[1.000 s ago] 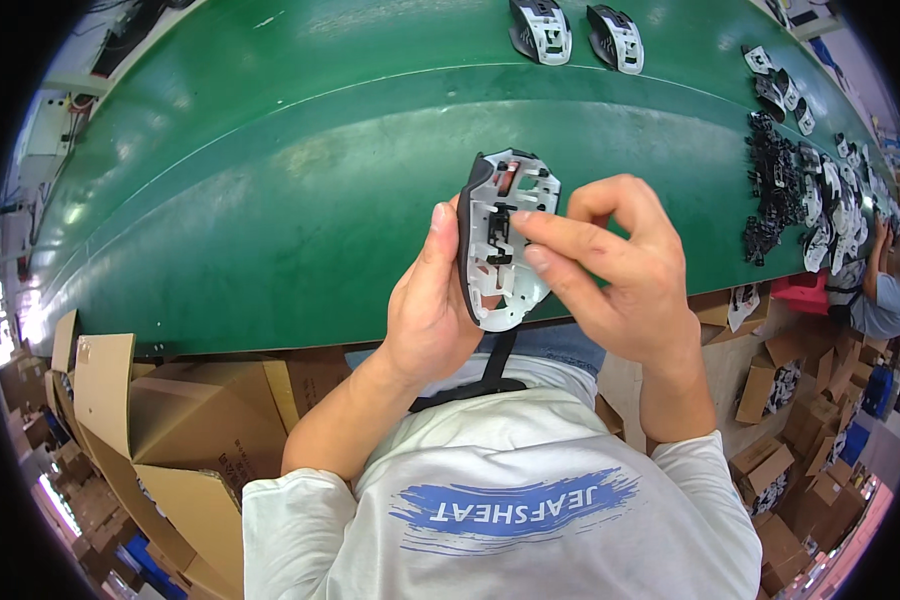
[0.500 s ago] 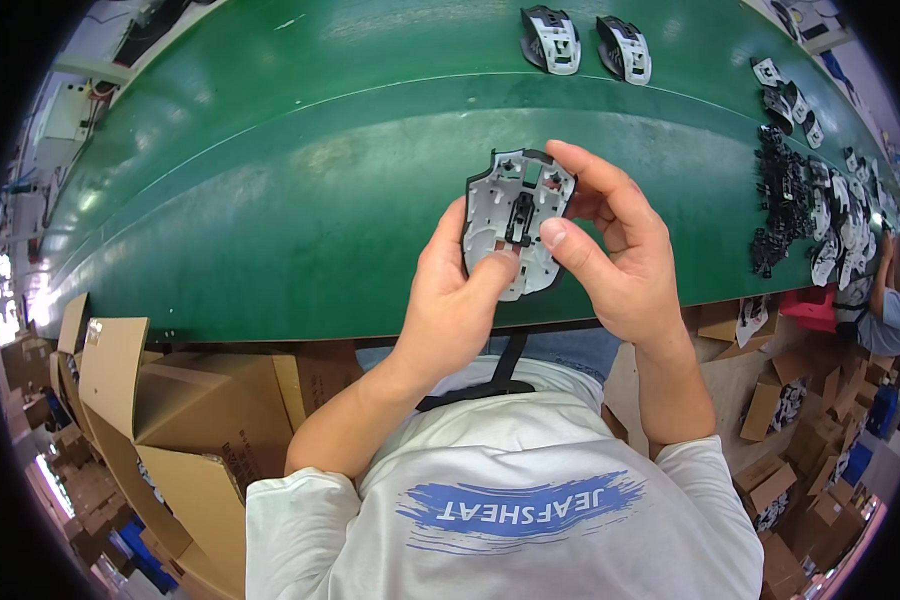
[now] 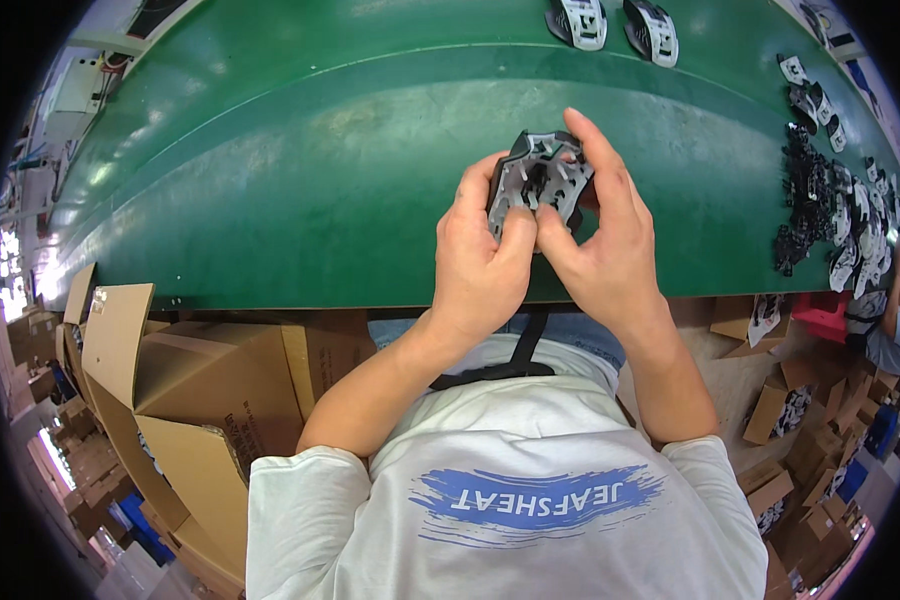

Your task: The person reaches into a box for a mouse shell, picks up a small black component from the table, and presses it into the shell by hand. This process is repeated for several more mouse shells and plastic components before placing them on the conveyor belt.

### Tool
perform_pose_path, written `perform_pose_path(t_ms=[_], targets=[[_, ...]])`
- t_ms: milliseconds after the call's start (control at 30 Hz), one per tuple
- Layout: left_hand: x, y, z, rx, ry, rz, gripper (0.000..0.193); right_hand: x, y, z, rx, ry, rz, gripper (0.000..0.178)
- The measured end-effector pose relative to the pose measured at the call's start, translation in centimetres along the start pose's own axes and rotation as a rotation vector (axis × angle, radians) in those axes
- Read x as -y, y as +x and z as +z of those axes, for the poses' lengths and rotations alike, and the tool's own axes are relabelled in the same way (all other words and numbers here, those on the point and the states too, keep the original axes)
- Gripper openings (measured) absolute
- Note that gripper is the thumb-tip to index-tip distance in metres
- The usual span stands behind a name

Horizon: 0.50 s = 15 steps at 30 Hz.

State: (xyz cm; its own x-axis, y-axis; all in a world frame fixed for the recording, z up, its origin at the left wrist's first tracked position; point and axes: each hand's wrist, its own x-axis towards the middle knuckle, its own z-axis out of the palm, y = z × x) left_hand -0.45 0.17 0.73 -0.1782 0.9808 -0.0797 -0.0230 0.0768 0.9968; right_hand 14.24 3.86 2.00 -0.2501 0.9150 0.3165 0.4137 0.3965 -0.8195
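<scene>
A computer mouse shell [image 3: 540, 150], black outside and light grey within, is held over the near edge of the green table with its hollow inner side toward me. A small black piece sits in its middle. My left hand [image 3: 478, 265] is closed around the left side, its thumb pressed inside near the lower end. On the opposite side, my right hand [image 3: 610, 255] grips the shell between fingers and thumb, the index finger reaching along the upper right rim. Both thumb tips nearly meet inside the shell and partly hide the black piece.
Two similar shells [image 3: 652, 35] lie at the table's far side. To the right are a heap of black parts [image 3: 802, 190] and several grey and black shells [image 3: 842, 265]. An open cardboard box [image 3: 215, 385] stands at lower left. Another person [image 3: 890, 345] is at far right.
The shell has tipped and now shows foreshortened, slightly farther up and right. My right thumb has moved down beside the left thumb. The whole view has shifted a little.
</scene>
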Motion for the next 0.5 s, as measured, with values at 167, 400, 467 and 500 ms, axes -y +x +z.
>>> perform_pose_path(t_ms=[167, 400, 467, 500], targets=[[1.1, -0.2, -0.1, -0.006, 0.030, 0.047, 0.038, -0.4, -0.6, 1.0, -0.040, 0.047, 0.013, 0.080], [1.0, 0.0, 0.1, -0.018, 0.091, 0.046, 0.037, -1.3, -0.8, 1.7, -0.044, 0.027, -0.009, 0.080], [0.9, 0.1, 0.3, -0.017, 0.082, 0.034, 0.036, -1.4, -0.7, 1.4, -0.029, 0.006, -0.015, 0.079], [1.0, 0.3, 0.4, -0.010, 0.105, 0.050, 0.037, -1.4, -0.7, 1.3, -0.034, -0.003, -0.016, 0.079]])
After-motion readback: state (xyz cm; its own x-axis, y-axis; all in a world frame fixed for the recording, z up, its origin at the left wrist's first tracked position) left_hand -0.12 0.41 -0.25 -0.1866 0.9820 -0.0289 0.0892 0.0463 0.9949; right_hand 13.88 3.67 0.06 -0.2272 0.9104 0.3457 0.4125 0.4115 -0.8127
